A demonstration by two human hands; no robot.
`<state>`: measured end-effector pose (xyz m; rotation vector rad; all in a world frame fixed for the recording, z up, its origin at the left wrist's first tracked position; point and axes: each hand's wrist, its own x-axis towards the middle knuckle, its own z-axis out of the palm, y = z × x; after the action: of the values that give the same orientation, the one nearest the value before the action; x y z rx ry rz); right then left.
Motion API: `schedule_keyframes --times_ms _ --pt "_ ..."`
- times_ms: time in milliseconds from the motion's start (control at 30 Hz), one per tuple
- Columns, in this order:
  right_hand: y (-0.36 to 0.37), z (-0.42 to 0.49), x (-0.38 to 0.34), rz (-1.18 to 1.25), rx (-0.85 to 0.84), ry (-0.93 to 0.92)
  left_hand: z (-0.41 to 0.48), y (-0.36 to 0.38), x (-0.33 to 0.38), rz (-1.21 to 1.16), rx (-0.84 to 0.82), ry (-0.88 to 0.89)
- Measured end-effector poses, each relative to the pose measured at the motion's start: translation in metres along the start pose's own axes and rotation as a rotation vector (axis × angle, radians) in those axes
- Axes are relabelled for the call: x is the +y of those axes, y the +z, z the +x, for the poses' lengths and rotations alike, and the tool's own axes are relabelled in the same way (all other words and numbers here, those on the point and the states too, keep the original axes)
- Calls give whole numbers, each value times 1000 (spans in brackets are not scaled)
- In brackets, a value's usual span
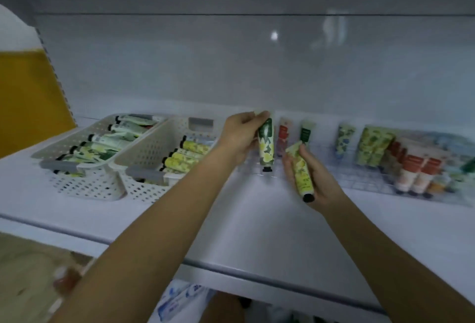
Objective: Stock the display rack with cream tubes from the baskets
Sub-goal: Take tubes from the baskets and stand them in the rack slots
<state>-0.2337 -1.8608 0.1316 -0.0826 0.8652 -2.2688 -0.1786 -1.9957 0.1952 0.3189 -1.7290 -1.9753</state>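
White shelf [257, 232], baskets [84, 186] on L, clear rack [359, 178] on R: L hand [240, 137] pinches green tube [266, 145] by crimp, axis vertical, cap down, at rack's L end; R hand [318, 183] curled round tilted yellow tube [300, 171] just beside.

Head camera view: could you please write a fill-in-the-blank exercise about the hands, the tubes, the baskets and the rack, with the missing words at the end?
1. The left hand holds a green tube with its cap pointing ____.
2. The second tube, in the right hand, is mainly ____ in colour.
3. The number of white baskets on the shelf is ____.
4. The clear display rack stands to the ____ of the baskets.
Missing words: down; yellow; two; right.
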Motion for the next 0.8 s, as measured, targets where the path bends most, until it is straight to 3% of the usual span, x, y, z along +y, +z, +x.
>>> schedule_keyframes --times_ms 167,267,433,800 --pt "-50 -29 -23 -169 107 -100 -8 55 -54 -52 -82 -42" --pt "-70 -42 -39 -451 227 -333 -13 80 -74 -57 -145 -30" --pt "-92 -51 -64 -701 332 -659 -13 117 -85 -55 -241 39" --pt "-126 -65 -62 -942 314 -706 -9 144 -127 106 -460 126"
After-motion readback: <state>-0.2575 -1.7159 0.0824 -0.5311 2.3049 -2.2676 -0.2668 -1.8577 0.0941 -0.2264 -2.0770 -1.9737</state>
